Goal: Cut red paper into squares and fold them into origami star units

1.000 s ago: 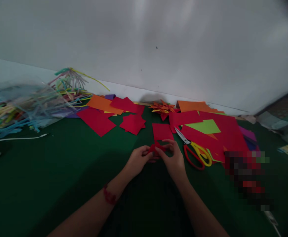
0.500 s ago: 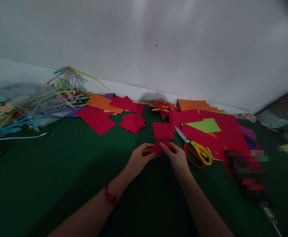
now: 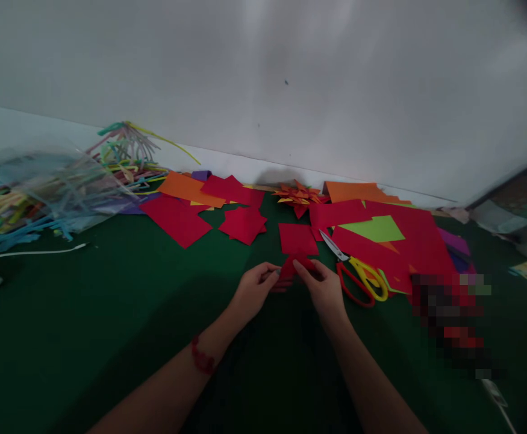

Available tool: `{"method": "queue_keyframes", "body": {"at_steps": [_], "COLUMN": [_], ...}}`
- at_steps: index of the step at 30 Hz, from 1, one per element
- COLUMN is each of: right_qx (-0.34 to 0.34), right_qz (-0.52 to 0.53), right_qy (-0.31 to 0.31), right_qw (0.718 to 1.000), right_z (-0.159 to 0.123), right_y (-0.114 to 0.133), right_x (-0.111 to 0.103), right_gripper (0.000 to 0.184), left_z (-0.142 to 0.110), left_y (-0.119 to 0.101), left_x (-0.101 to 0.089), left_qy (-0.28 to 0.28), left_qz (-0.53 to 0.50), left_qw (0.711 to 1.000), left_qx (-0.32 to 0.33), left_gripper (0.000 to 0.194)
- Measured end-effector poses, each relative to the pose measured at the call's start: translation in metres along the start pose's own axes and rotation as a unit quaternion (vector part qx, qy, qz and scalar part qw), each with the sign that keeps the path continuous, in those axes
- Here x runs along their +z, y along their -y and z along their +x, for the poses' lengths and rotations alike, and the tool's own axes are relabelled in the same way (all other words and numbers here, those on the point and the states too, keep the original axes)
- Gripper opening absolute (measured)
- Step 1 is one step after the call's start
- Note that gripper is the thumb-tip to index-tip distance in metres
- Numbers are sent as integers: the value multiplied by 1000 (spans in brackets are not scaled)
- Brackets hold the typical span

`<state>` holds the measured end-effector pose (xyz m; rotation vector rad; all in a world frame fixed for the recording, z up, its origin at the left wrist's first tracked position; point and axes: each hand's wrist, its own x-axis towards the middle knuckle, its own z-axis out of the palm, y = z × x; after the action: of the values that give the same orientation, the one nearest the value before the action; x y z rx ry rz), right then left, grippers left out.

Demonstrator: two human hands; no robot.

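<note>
A small folded piece of red paper (image 3: 296, 265) is held between my two hands, just above the green table. My left hand (image 3: 258, 286) pinches its left edge between thumb and fingers. With the thumb laid across its face, my right hand (image 3: 323, 284) grips the right side. The lower part of the paper is partly covered by my fingers. Right beyond it lies a red paper square (image 3: 298, 239). Scissors (image 3: 358, 274) with one red and one yellow handle lie open beside my right hand, their blades on the red sheets.
Red paper pieces (image 3: 177, 220) and orange paper (image 3: 191, 188) lie at the back left. A pointed orange-red paper flower (image 3: 298, 196) sits near the wall. Large red sheets (image 3: 414, 235) and a green piece (image 3: 378, 229) are at right. Pipe cleaners in a plastic bag (image 3: 64, 187) fill the far left.
My right hand has shifted slightly right, its fingers closing around the red paper. The left fingers have moved back to the paper's left edge. The folded paper sits slightly higher and farther right.
</note>
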<state>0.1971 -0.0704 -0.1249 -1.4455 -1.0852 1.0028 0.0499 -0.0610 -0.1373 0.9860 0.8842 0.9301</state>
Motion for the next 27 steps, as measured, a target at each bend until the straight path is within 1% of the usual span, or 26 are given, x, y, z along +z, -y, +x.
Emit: {"method": "queue_keyframes", "body": {"at_steps": [5,8,13,17,22,25,27], "right_qx": [12,24,39,50,39,44,45], "right_qz": [24,43,45,52,45,30,19], "right_qy": [-27,-30,-37,-40,-42,-36,-30], "right_qw": [999,998,998,997,997,998,998], "right_z": [0,0,0,1,0,-2,-4], "right_y": [-4,-6,-10,-10,-5,-2,-1], "right_x": [1,2,2,2,2,3,5], "right_gripper": [31,32,32,33,31,33,34], "left_z": [0,0,2,2,0,-2,-3], "left_y": [2,3,2,3,5,6,6], "left_x": [2,3,3,2,4,4,4], "left_qy": [4,5,-7,-6,21,17,8], "left_qz": [-17,-33,-63,-64,-42,7,39], "left_qw": [1000,999,997,996,999,1000,998], "left_qx": [-11,-20,-53,-62,-25,18,38], "left_gripper": [11,11,10,14,21,26,24]}}
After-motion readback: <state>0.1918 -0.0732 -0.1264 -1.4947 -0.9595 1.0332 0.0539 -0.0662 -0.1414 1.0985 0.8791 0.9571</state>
